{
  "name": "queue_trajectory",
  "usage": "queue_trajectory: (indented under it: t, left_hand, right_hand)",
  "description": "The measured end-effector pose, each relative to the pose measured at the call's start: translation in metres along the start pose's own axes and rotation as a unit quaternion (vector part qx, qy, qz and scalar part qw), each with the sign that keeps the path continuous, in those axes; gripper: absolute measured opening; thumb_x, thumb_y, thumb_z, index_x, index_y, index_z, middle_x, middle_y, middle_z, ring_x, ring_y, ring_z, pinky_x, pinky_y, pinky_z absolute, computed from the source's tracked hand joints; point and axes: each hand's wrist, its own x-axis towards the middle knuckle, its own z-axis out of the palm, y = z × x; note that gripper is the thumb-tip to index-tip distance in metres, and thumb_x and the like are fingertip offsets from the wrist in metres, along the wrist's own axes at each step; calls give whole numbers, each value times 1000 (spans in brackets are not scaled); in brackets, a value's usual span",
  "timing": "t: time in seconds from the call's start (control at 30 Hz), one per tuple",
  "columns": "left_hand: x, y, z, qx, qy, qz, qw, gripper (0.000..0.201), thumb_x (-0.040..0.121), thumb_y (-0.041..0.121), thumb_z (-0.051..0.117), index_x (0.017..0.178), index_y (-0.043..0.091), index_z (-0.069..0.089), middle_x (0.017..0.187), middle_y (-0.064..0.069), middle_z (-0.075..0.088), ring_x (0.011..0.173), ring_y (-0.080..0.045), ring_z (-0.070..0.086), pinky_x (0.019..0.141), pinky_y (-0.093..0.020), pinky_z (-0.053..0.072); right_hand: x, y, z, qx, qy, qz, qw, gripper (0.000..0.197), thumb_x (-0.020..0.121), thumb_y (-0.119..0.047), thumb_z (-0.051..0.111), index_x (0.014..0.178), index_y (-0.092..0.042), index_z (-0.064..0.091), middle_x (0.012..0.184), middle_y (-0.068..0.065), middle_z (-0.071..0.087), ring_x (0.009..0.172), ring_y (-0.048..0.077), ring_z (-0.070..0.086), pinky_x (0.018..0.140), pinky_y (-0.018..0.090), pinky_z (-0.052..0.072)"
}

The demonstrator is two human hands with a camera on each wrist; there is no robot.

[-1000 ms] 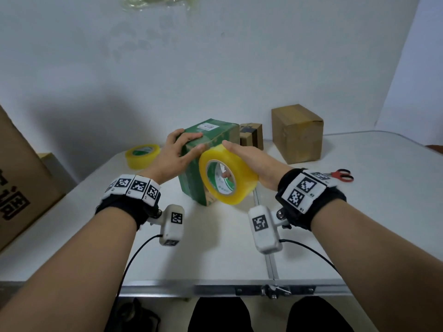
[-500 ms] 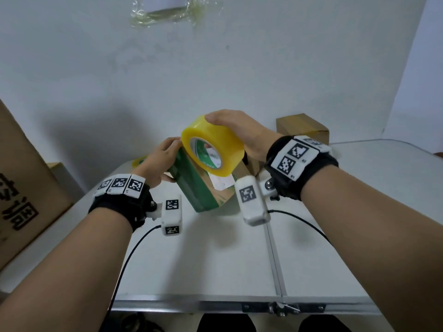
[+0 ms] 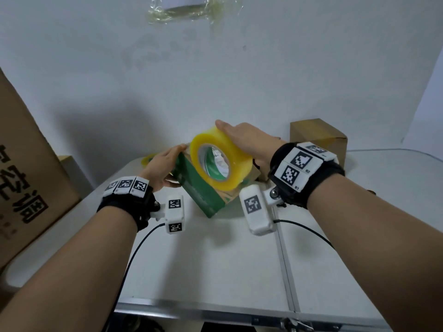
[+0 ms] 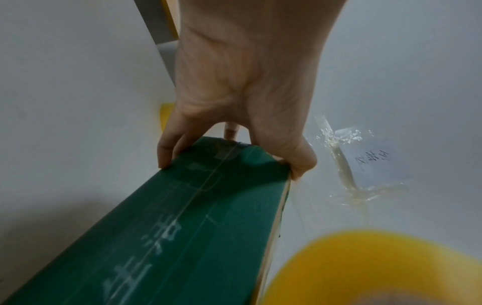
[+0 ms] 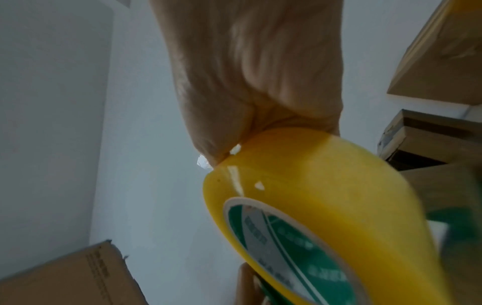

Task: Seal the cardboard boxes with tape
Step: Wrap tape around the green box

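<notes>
A green cardboard box (image 3: pixel 199 190) stands tilted on the white table (image 3: pixel 215 259), its far end raised. My left hand (image 3: pixel 165 166) grips that far end, fingers and thumb curled over its edges; the left wrist view shows the same left hand (image 4: pixel 234 123) on the green box (image 4: pixel 182 227), with a tape line running along the face. My right hand (image 3: pixel 242 137) holds a big yellow tape roll (image 3: pixel 220 161) from above, just over the box's near side. In the right wrist view the tape roll (image 5: pixel 326 206) fills the lower right under the right hand (image 5: pixel 255 82).
A brown sealed box (image 3: pixel 318 137) stands at the back right, a smaller box behind the green one. A second yellow roll (image 3: pixel 148 159) peeks out behind my left hand. A large cardboard carton (image 3: pixel 26 173) leans at the left. A taped paper note (image 3: pixel 191 8) hangs on the wall.
My right hand lifted the tape roll from the box's front face to above it. My left hand tipped the green box up on its near edge. The head view rose.
</notes>
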Motion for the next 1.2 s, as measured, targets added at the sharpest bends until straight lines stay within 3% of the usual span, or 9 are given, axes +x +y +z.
queue_trajectory:
  t: [0.13,0.27,0.37,0.63,0.73,0.87,0.97,1.1,1.2]
  left_hand:
    - [-2,-4,0,-3,17,-4,1000,51,89,63,51,125,27,55,120,-16,56,100,-40,64,79,-47,59]
    - [-6,5,11,0,33,5,999,33,90,59,52,102,30,60,113,-13,58,99,-37,63,79,-44,58]
    - [-8,7,13,0,60,10,998,26,90,58,53,90,33,60,109,-14,56,92,-35,64,78,-44,59]
    - [-11,8,18,-17,80,16,996,41,88,59,55,109,23,57,107,-14,56,97,-37,61,81,-47,58]
    - [-14,5,18,-68,71,-24,995,56,77,63,62,108,17,57,107,-15,56,93,-39,63,79,-53,57]
    - [-24,-19,18,-107,22,-63,992,45,80,58,62,100,19,61,105,-11,57,84,-37,60,82,-55,55]
    - [-22,-31,15,-135,18,-74,988,39,85,55,61,94,17,61,101,-11,57,82,-37,58,86,-59,50]
    - [-18,-39,10,-159,20,-101,982,55,78,58,67,100,8,60,95,-15,61,80,-40,62,87,-63,49]
    - [-18,-36,12,-116,11,-81,990,52,85,57,59,109,11,61,104,-13,63,89,-43,64,80,-59,55]
  right_hand:
    - [-12,20,1,-15,-1,31,999,68,95,-63,39,117,-3,61,111,14,65,103,31,62,97,45,49]
    - [-25,15,-9,-31,6,30,999,55,97,-58,40,105,-6,59,99,10,61,94,27,57,87,40,47]
    - [-35,12,-20,-134,2,22,991,49,99,-53,41,108,-8,56,102,8,55,94,24,52,76,31,37]
    - [-44,10,-29,-202,45,14,978,47,93,-57,48,67,-19,41,69,-2,46,62,13,44,53,29,28]
    - [-46,4,-33,-205,49,11,977,46,90,-59,52,70,-18,43,73,-2,47,70,18,48,56,28,30]
    - [-50,3,-27,-185,14,13,982,48,93,-61,48,105,-16,53,100,4,49,92,22,46,73,30,35]
    - [-49,7,-23,-109,20,26,993,47,88,-64,52,85,-17,53,99,5,53,91,24,50,62,28,36]
    - [-47,9,-15,-11,33,31,999,60,85,-66,57,103,-9,63,102,7,64,97,26,61,78,33,46]
    - [-47,11,-6,-7,51,29,998,51,87,-63,55,83,-13,60,83,4,60,84,24,58,73,33,42]
